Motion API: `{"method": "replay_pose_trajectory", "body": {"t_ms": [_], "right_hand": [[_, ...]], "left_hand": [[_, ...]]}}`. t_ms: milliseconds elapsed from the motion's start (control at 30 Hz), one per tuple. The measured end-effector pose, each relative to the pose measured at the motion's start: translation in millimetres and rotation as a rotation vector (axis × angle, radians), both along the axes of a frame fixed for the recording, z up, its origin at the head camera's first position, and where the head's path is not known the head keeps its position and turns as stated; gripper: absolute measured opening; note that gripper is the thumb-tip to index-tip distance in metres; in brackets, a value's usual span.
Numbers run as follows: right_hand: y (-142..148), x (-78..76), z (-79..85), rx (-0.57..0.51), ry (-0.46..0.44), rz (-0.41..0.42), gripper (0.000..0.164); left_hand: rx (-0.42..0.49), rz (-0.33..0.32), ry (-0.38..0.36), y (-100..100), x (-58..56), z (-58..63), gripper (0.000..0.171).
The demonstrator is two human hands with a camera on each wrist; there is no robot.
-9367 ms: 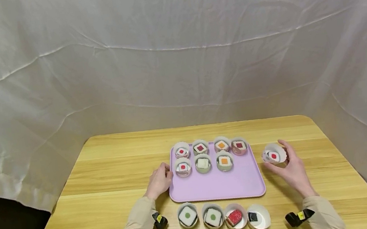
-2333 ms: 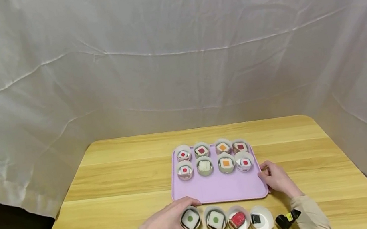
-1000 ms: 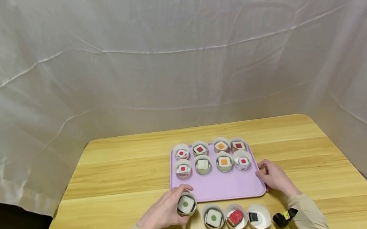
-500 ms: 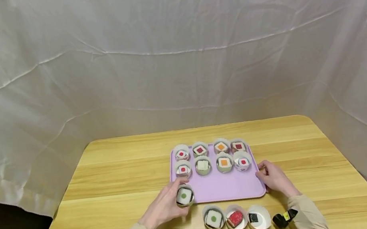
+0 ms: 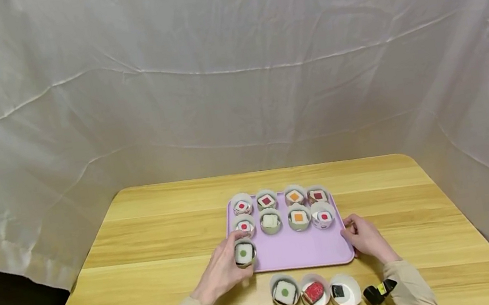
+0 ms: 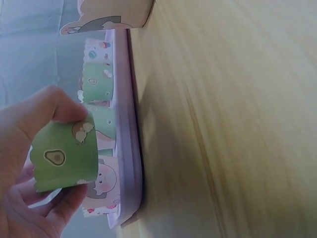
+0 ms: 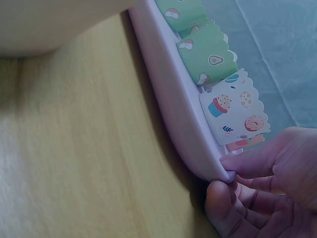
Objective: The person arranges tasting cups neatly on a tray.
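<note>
My left hand (image 5: 221,274) grips a green paper baking cup (image 6: 62,156) printed with avocados, thumb on one side and fingers on the other. Inside that cup, in the head view, lies a white square piece with a green dot (image 5: 243,253). The cup is over the left front part of a lilac tray (image 5: 300,251), just in front of the rows of filled cups. At the tray's right edge my right hand (image 5: 370,240) pinches the rim, its thumb (image 7: 247,163) on top and its fingers curled below.
Two rows of paper cups with square pieces, such as an orange-centred one (image 5: 299,217), fill the tray's back. Before the tray stand a cup with another green-dotted piece (image 5: 284,291), one with a red piece (image 5: 314,292) and a white cup (image 5: 345,292) with a black piece.
A red-dotted cup from my right hand now stands on the tray, and that hand has moved to the rim. My left hand left the rim, took the green-dotted cup and carried it forward.
</note>
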State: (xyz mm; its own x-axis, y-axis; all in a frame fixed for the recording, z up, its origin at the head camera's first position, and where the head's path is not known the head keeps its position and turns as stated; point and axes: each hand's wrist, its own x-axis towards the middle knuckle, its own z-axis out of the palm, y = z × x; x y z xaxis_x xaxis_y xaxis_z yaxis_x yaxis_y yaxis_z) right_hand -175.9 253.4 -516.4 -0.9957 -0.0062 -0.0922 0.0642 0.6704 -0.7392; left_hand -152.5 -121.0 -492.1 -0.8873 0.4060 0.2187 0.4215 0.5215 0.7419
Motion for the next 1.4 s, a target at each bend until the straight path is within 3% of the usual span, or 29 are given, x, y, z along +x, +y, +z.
{"method": "replay_pose_trajectory", "body": {"t_ms": [500, 1400], "right_hand": [[0.4, 0.3, -2.2, 0.002, -0.001, -0.005, 0.026], [1.3, -1.3, -2.2, 0.007, -0.009, -0.001, 0.027]], "left_hand": [[-0.042, 0.138, 0.06, 8.5, -3.2, -9.7, 0.066], [-0.03, 0.172, 0.066, 11.8, -7.1, -20.7, 0.061]]}}
